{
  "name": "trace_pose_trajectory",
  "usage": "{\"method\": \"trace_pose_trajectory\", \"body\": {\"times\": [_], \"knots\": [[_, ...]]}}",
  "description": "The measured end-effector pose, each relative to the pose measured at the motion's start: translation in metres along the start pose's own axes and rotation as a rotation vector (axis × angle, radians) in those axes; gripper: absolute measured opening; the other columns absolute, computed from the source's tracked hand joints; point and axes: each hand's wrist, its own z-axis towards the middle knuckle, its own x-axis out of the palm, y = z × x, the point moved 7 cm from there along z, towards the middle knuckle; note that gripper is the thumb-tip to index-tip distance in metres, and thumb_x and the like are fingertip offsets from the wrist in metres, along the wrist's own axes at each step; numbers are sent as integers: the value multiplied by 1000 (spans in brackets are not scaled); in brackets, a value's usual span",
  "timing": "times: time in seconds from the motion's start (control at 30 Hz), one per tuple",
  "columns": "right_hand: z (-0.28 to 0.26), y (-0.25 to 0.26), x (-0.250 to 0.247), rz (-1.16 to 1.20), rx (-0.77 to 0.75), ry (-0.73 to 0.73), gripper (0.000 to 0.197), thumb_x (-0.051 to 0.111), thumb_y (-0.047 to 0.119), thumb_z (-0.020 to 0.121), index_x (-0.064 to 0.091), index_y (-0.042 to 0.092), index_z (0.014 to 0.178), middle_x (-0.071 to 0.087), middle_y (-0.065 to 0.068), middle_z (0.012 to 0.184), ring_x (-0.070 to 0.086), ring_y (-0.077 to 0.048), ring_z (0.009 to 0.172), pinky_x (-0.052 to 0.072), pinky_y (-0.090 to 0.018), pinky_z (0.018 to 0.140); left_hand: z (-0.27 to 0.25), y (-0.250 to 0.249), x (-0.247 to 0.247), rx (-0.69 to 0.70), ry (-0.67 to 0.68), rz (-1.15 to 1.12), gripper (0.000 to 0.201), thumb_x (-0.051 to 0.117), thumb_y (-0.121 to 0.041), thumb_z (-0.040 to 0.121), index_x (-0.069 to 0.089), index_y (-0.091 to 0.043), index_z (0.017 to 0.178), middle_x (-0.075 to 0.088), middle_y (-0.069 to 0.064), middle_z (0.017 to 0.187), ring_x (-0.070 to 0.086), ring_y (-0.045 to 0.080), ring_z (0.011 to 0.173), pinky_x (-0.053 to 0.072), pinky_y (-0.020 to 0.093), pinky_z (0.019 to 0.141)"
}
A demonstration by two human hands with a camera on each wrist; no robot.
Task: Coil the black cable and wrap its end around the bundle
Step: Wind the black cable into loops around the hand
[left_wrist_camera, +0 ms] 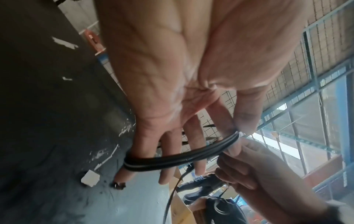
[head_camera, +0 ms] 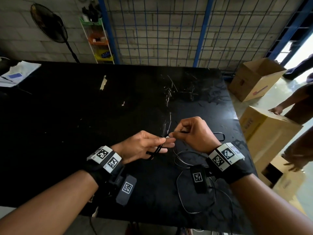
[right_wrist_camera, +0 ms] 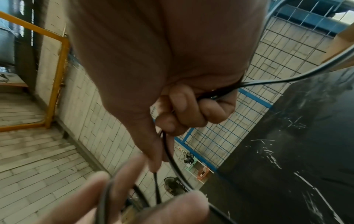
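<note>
My left hand (head_camera: pixel 162 145) is held over the black table (head_camera: pixel 84 107) with its fingers stretched out. Coils of the black cable (head_camera: pixel 156 150) run across them. In the left wrist view the coils (left_wrist_camera: pixel 178 160) pass from the little finger to the thumb (left_wrist_camera: pixel 245 121), which pinches them against the index finger. My right hand (head_camera: pixel 176 134) is just to the right, almost touching the left fingertips. Its fingers (right_wrist_camera: pixel 184 109) are curled round the cable's free run (right_wrist_camera: pixel 172 157). The rest of the cable lies in loose loops (head_camera: pixel 194 212) on the table under my right wrist.
Open cardboard boxes (head_camera: pixel 257 78) (head_camera: pixel 267 131) stand on the floor off the table's right edge, and another person (head_camera: pixel 296 102) bends over them. A blue wire-mesh fence (head_camera: pixel 160 31), a fan (head_camera: pixel 49 22) and a small shelf rack (head_camera: pixel 96 39) stand behind the table. Papers (head_camera: pixel 17 73) lie at the far left.
</note>
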Motion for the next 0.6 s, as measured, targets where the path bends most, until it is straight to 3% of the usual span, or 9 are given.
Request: {"method": "trace_pose_trajectory", "body": {"times": [0.07,0.13,0.17,0.23,0.3,0.4,0.5,0.53,0.6], "knots": [[-3,5,-2,-48,-1,7,18,88,26,80,78,16,69,61,26,51,57,6,51,40,-7,54,3,-2,-3,-13,-18,58,42,58,-43,98,70,-22,133,67,5,133,54,23,139,36,52,115],[-6,12,-6,-100,-4,21,17,87,25,81,79,15,71,56,30,46,56,7,51,40,-6,53,6,-7,-4,7,-44,164,42,61,-45,97,72,-22,129,61,12,114,55,17,124,44,31,95],[-7,15,-7,-117,-10,38,16,87,25,82,79,15,73,54,31,45,55,8,51,39,-6,54,8,-11,-7,35,-70,231,38,62,-41,100,74,-18,128,64,10,114,56,14,114,44,27,90],[-10,22,-8,-141,-31,93,11,84,24,85,80,17,78,53,32,45,55,8,51,39,-6,54,10,-17,-12,89,-132,335,31,62,-30,102,76,-10,121,74,8,124,69,5,104,50,25,99],[-12,22,-5,-144,-38,149,7,81,25,88,80,21,83,53,28,45,53,4,48,37,-8,52,11,-21,-22,149,-221,436,25,65,-34,100,83,-17,105,76,7,125,72,12,116,48,38,113],[-15,10,-1,55,51,159,15,76,23,94,74,12,83,59,14,48,52,-1,40,38,-10,49,8,-28,-36,240,-346,398,24,60,-24,103,79,-15,115,74,-8,129,65,-2,123,46,25,112],[-21,7,13,390,121,198,29,65,22,101,71,1,83,69,-4,68,65,-18,63,55,-30,63,5,-33,-50,331,-476,187,26,55,-18,106,74,-10,121,71,-17,126,65,-14,109,54,8,86],[-23,7,19,503,137,210,31,61,22,103,72,1,83,71,-15,77,67,-22,72,58,-35,71,6,-34,-51,349,-492,135,25,54,-21,106,75,-15,121,71,-20,125,66,-9,104,52,8,76],[-26,8,33,745,151,200,31,53,18,106,74,2,90,72,-33,96,73,-24,83,62,-32,78,7,-32,-53,370,-524,52,27,55,-30,106,75,-26,124,69,-24,132,62,7,108,48,21,78]]}}
